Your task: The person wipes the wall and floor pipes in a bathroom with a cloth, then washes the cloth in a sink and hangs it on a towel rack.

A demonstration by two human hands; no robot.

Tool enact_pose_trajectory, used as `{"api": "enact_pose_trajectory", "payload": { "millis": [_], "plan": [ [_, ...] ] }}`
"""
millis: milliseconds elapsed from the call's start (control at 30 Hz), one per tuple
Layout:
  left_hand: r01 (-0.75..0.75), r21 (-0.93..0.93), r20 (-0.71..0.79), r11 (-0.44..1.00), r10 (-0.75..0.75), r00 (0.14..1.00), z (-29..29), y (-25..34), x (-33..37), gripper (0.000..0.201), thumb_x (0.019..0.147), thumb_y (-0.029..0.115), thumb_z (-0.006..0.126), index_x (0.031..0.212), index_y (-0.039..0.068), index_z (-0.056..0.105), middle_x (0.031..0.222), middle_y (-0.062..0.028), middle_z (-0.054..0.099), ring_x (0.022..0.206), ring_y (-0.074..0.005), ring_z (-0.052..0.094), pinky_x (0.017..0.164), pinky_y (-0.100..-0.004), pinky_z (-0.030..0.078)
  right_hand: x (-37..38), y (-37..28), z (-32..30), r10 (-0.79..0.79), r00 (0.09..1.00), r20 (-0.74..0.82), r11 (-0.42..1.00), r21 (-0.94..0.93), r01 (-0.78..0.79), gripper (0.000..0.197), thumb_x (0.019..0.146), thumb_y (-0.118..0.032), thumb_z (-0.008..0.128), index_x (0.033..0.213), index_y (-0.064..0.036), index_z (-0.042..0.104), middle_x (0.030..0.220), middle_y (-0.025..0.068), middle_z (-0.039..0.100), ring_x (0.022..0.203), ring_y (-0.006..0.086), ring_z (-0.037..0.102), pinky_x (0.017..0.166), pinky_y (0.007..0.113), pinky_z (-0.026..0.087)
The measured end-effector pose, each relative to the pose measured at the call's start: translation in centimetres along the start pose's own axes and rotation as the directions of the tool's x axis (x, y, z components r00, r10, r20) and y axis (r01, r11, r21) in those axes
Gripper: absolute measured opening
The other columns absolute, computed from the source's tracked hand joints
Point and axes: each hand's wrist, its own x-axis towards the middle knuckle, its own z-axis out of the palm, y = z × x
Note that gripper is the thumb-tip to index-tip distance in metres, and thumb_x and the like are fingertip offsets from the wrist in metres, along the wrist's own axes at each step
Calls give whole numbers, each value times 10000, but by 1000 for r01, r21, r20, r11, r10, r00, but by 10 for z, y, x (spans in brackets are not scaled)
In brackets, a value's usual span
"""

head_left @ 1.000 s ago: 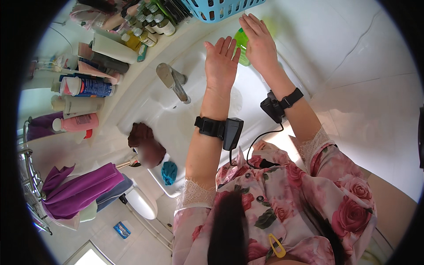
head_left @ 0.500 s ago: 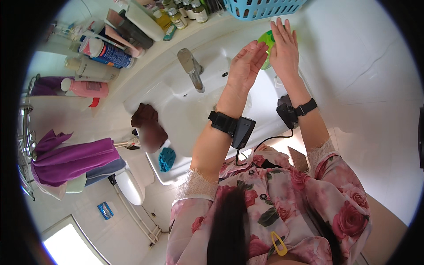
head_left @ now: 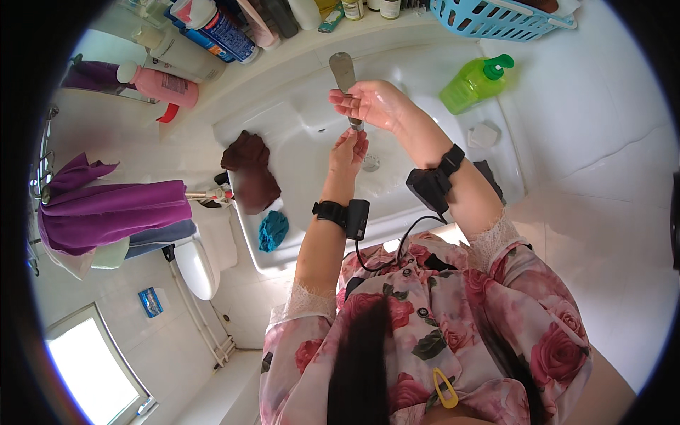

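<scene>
My left hand is palm up with loosely cupped, empty fingers, just below the spout of the metal faucet. Across the faucet's neck, in front of it, reaches my right hand. Its fingers are stretched out and hold nothing; whether they touch the metal I cannot tell. Both hands are over the white washbasin. A green pump bottle stands on the basin's right rim, with a pale bar of soap nearer to me. A brown cloth and a teal cloth lie on the left rim.
Behind the basin, a ledge carries a pink bottle, a blue can and several small bottles. A light-blue basket sits at the far right. Purple towels hang at left, near a toilet.
Both hands have moved left from the green pump bottle to the faucet. The bottle, partly covered before, now shows whole. The view has shifted somewhat.
</scene>
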Motion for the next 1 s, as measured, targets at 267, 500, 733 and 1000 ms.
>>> {"api": "enact_pose_trajectory", "payload": {
  "millis": [267, 500, 733, 1000],
  "plan": [
    [51, -381, 60, 923, -30, 998, 4, 0, 27, 267, 1006, 236, 394, 1138, 20, 479, 1089, -129, 587, 945, -235, 593, 855, -375, 502, -4, 35, -13, -190, 960, -205, 977, -139, 163, 268, 863, -100, 533, 1081, 51, 498, 1140, 193, 564, 1077, 308, 562, 932, 437, 475],
    [118, -552, 271, 825, 44, 962, 65, -31, -17, 305, 1000, 192, 359, 1136, -64, 453, 1179, -181, 553, 1053, -292, 562, 982, -400, 441, -2, 103, -110, -38, 979, -198, 966, 244, 87, 305, 941, -275, 513, 1124, -35, 561, 1089, 106, 612, 1048, 207, 579, 874, 325, 486],
    [-548, 833, 451, 78, 481, 752, -17, -17, -16, 250, 946, 120, 456, 1127, -14, 567, 1102, -201, 609, 1070, -325, 550, 960, -360, 429, 4, 124, -53, 104, 972, -210, 995, 31, -99, 263, 921, -310, 533, 873, -52, 550, 838, 95, 619, 813, 200, 606, 757, 348, 493],
    [-391, 841, 329, 374, 220, 918, 5, -25, 11, 334, 930, 248, 486, 1140, 12, 596, 1050, -136, 676, 932, -290, 652, 835, -368, 494, 24, 141, -81, 24, 787, -617, 982, -132, -134, 327, 992, -373, 403, 1065, -76, 517, 1001, 103, 590, 912, 199, 588, 798, 358, 494]
  ]
}}
